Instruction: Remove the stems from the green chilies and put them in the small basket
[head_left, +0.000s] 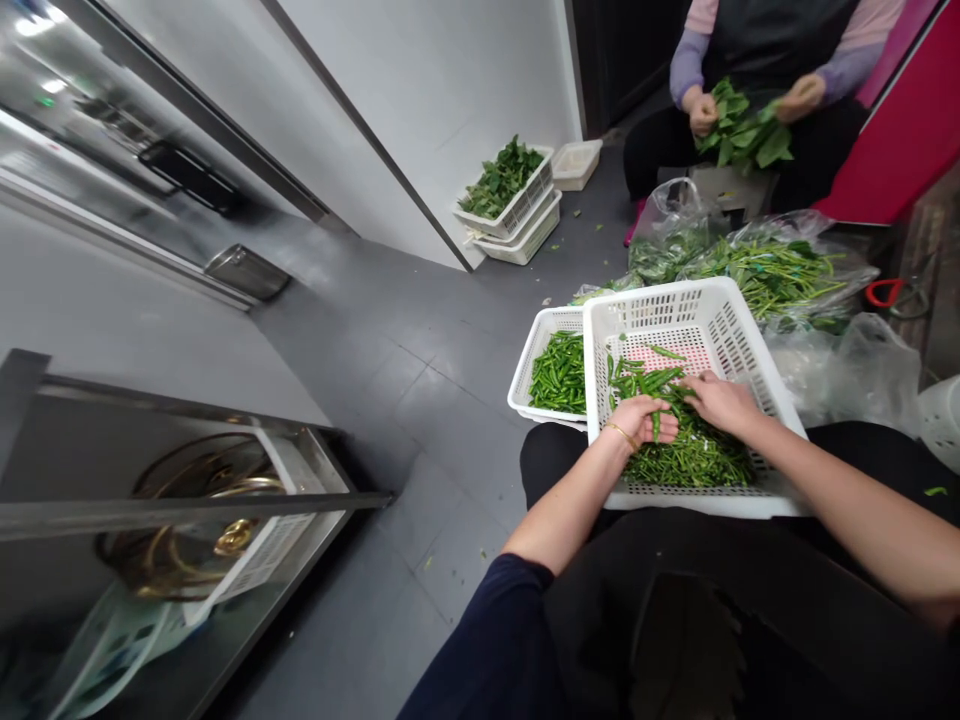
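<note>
A white perforated basket rests on my lap. Inside it are green chili peppers toward the back left and a heap of thin green stems nearer me. My left hand is palm up over the basket, holding a green pepper across its fingers. My right hand reaches in from the right, its fingers bent at the peppers; what they hold, if anything, is too small to tell. Partly behind the basket, at its left, a second white basket holds many green peppers.
A person across from me holds leafy greens. Plastic bags of greens and red-handled scissors lie beyond the basket. Stacked baskets stand by the wall. A metal rack is at the left.
</note>
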